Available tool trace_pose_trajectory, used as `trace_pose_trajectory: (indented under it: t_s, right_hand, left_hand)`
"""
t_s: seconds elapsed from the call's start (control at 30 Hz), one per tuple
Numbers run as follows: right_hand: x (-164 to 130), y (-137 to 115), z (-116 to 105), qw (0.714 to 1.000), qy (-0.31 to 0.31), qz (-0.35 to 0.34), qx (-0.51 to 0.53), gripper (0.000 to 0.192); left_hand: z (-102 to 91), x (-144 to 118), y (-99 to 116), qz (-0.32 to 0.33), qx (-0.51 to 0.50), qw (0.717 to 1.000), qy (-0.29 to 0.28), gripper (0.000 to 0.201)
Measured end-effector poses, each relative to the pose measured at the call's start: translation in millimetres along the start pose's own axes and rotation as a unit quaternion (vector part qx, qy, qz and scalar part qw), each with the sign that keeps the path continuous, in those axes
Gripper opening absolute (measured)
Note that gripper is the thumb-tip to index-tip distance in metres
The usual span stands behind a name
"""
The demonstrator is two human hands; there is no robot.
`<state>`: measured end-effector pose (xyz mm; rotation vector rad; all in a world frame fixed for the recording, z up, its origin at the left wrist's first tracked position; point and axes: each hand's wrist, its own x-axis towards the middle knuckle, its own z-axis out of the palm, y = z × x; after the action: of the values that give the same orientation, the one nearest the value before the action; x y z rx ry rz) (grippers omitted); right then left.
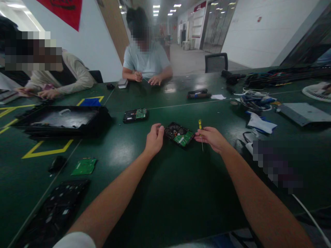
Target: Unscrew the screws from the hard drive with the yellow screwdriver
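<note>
A hard drive (179, 135), its green circuit board facing up, sits at a slant between my two hands. My left hand (154, 139) is closed at the drive's left edge, thumb on top, its other fingers partly hidden. In my right hand (210, 137) is a screwdriver (200, 125) with a yellow handle, held near upright with its shaft pointing down. The fingertips of that hand come close to the drive's right corner; whether they touch it I cannot tell. A second hard drive (136, 115) lies farther back on the left.
On the green table (181, 199), a black casing (62, 119), a green circuit board (84, 166) and a black panel (55, 210) lie left. Right are a glove (261, 123), a grey metal box (306, 113) and cables (256, 100). Two people sit opposite and left.
</note>
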<state>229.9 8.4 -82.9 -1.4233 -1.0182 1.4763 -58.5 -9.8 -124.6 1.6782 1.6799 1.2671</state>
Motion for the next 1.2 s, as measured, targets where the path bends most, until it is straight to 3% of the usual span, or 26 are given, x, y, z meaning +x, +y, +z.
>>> trace_pose_trajectory:
  t_s: [0.23, 0.37, 0.5, 0.63, 0.73, 0.83, 0.97, 1.07, 1.2]
  right_hand:
    - [11, 19, 12, 0.988, -0.072, -0.069, 0.118, 0.008]
    - [17, 27, 13, 0.980, -0.075, -0.092, 0.159, 0.007]
    - [20, 26, 7, 0.984, -0.048, -0.141, 0.097, 0.023]
    - [20, 22, -1, 0.977, -0.004, -0.214, 0.006, 0.038]
    - [17, 16, -4, 0.947, 0.057, -0.311, -0.053, 0.048]
    - [7, 8, -4, 0.881, 0.125, -0.416, -0.187, 0.071]
    - [-5, 2, -2, 0.813, 0.149, -0.485, -0.286, 0.072]
    - [-3, 6, -1, 0.786, 0.153, -0.506, -0.322, 0.064]
    - [5, 13, -1, 0.776, 0.153, -0.511, -0.337, 0.064]
  left_hand:
    - [-13.0, -49, 15, 0.007, 0.083, 0.996, 0.025, 0.038]
    - [-3.8, -53, 27, 0.115, 0.193, 0.974, 0.041, 0.054]
    - [6.7, -50, 34, 0.218, 0.256, 0.941, -0.032, 0.068]
    - [13.3, -48, 35, 0.235, 0.278, 0.929, -0.065, 0.065]
    - [18.1, -46, 34, 0.229, 0.288, 0.927, -0.065, 0.054]
    - [23.8, -43, 35, 0.227, 0.292, 0.928, -0.051, 0.044]
    - [29.7, -41, 37, 0.224, 0.295, 0.928, -0.040, 0.038]
    - [30.4, -41, 37, 0.227, 0.298, 0.926, -0.049, 0.034]
    - [29.8, -42, 35, 0.223, 0.298, 0.927, -0.051, 0.033]
